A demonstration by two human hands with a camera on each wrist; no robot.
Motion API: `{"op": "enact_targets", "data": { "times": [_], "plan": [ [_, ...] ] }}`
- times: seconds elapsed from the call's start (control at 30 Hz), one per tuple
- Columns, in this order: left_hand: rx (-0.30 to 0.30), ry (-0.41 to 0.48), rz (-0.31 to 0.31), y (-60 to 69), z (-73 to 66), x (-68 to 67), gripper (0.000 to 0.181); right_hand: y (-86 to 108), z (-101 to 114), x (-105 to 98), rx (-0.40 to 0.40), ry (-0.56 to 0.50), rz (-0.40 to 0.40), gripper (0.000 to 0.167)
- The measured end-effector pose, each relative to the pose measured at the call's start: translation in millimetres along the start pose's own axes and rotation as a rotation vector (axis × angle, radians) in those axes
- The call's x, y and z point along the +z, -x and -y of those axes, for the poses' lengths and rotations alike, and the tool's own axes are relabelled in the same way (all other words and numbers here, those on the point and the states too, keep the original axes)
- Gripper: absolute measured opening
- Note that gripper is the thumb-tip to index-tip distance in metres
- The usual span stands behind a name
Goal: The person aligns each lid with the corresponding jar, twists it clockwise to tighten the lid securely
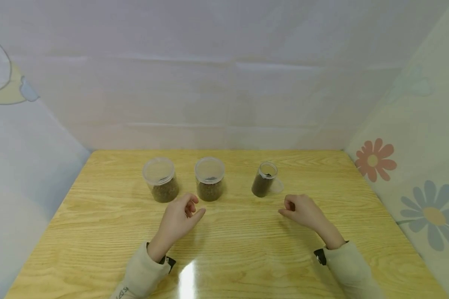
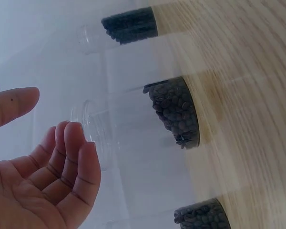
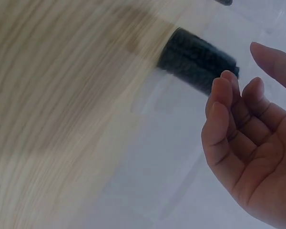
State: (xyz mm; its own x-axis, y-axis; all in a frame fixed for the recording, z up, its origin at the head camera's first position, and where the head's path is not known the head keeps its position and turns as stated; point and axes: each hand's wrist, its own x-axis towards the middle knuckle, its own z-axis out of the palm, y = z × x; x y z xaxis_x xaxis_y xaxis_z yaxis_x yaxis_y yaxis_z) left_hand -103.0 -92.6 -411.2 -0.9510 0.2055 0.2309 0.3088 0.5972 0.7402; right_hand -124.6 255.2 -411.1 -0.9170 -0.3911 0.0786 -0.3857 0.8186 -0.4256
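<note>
Two wide clear jars, the left jar [image 1: 160, 179] and the middle jar [image 1: 209, 179], stand upright and are partly filled with dark beans [image 2: 174, 109]. To their right stands a narrower clear jar [image 1: 262, 182], filled higher with dark contents [image 3: 198, 59]. A clear, round, lid-like disc [image 1: 277, 186] lies beside the narrow jar. My left hand [image 1: 178, 216] hovers in front of the two wide jars, its fingers loosely bent around nothing. Nearer the narrow jar, my right hand [image 1: 303, 211] is also held in the air with relaxed, bent fingers and touches nothing.
The wooden table [image 1: 232, 245] reaches back to a pale hanging sheet [image 1: 224, 95]. Printed side sheets flank it, the right one bearing flowers [image 1: 376, 160]. Both sleeved forearms enter from the front, the left sleeve [image 1: 144, 265] and the right sleeve [image 1: 349, 263].
</note>
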Motion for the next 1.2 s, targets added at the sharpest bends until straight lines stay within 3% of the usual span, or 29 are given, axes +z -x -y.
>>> {"op": "enact_targets", "data": {
  "times": [0.43, 0.67, 0.87, 1.2],
  "plan": [
    [0.012, 0.047, 0.034, 5.4, 2.9, 3.3, 0.016, -28.0, -35, -2, 0.066, -0.004, 0.061, 0.02],
    [0.062, 0.04, 0.045, 6.5, 4.9, 7.0, 0.016, -47.5, -44, 1, 0.13, 0.052, 0.12, 0.059],
    [0.098, 0.024, 0.075, 7.2, 6.3, 8.4, 0.014, -59.0, -53, 10, 0.071, 0.078, 0.147, 0.071],
    [0.118, 0.005, 0.124, 6.3, 5.2, 9.6, 0.015, -68.0, -60, 17, -0.012, 0.122, 0.15, 0.055]
  ]
}}
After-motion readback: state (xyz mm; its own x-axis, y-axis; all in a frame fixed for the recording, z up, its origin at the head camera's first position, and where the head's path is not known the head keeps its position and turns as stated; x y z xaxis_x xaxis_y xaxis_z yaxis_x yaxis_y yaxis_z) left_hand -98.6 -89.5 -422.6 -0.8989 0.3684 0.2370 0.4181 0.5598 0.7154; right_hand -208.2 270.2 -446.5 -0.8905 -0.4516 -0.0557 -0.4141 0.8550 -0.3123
